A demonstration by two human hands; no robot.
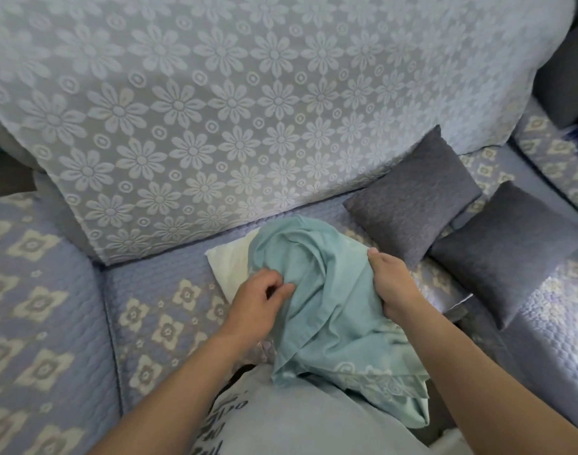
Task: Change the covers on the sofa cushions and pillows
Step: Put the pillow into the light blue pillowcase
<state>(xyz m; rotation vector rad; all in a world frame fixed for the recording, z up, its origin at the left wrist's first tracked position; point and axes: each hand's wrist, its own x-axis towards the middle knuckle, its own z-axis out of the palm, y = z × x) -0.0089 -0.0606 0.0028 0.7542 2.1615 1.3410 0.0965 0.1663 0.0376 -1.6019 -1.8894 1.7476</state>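
Note:
A teal pillow cover (330, 290) with a lace edge lies bunched over a white bare pillow (230, 267) on the sofa seat (156, 290). Only the pillow's left end shows; the rest is hidden under the cloth. My left hand (259, 295) pinches a fold of the teal cover at its left side. My right hand (391, 284) grips the cover's right side, fingers curled round the bunched cloth. The cover's lace hem (379, 379) hangs toward me.
Two grey cushions (412, 198) (507, 251) lie on the seat to the right. A pale floral throw (248, 110) covers the sofa back. The quilted floral armrest (34, 307) is at left. A pale printed fabric (281, 421) sits at the bottom edge.

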